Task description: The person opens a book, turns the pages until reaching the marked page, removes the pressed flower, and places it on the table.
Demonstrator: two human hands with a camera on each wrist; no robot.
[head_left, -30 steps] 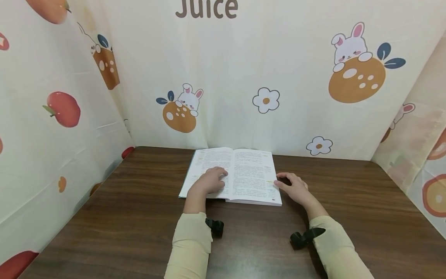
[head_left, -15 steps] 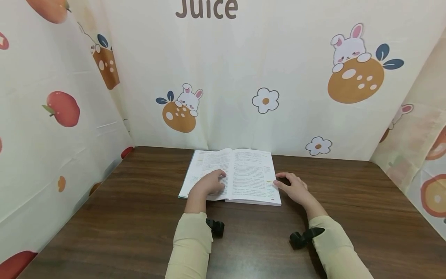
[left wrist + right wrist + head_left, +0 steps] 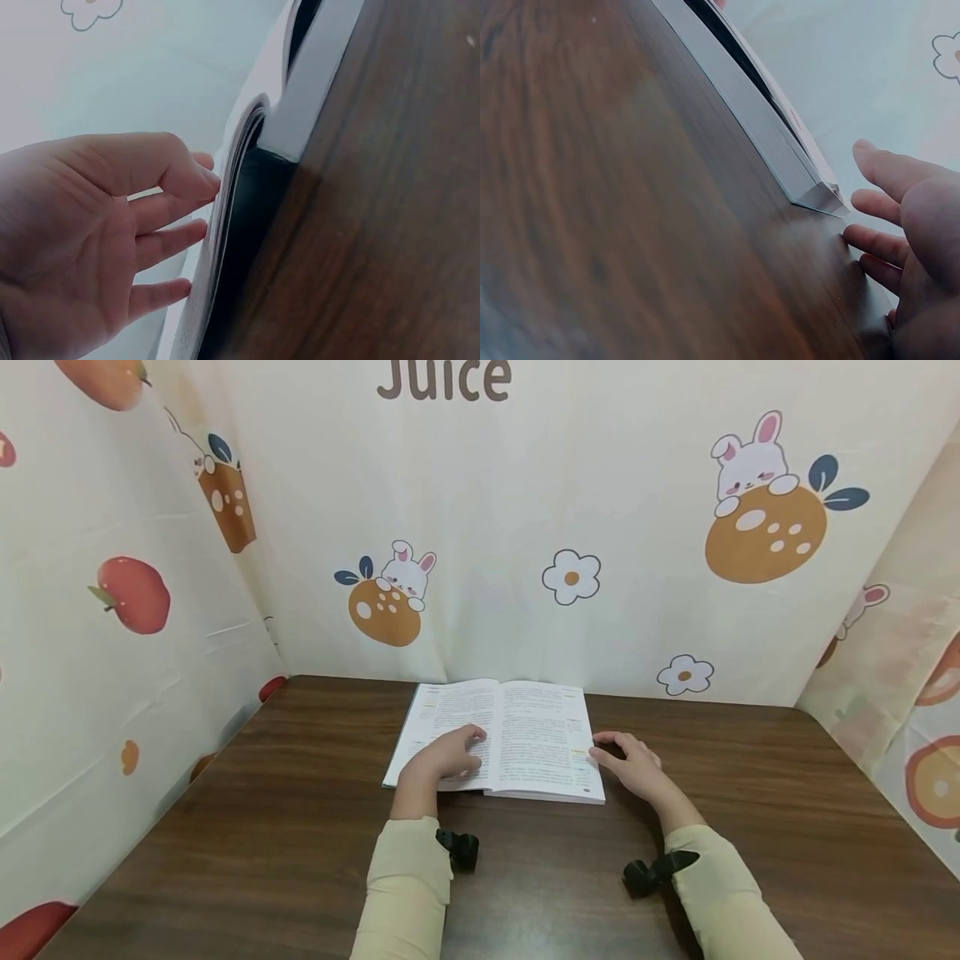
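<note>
An open book (image 3: pixel 536 735) with printed text lies on the table near its back edge. My left hand (image 3: pixel 442 756) is over the left page, and its thumb and fingertips touch the paper without pinching it. In the left wrist view that hand (image 3: pixel 97 232) has spread, slightly bent fingers against the curved left pages (image 3: pixel 225 210). My right hand (image 3: pixel 633 767) is beside the book's right edge, its thumb close to the page margin. From the right wrist, the right hand (image 3: pixel 922 225) shows loosely bent fingers near the book's lower corner (image 3: pixel 821 199); whether they touch it is unclear.
The dark wooden table (image 3: pixel 285 843) extends around the book on both sides and in front. A pale curtain (image 3: pixel 495 527) printed with rabbits, fruit and flowers hangs behind the table's back edge and along both sides. Black wrist cameras (image 3: pixel 459 850) sit on both sleeves.
My left hand has shifted slightly left and toward me over the left page. My right hand has stayed at the book's right edge, and the book remains open in about the same place.
</note>
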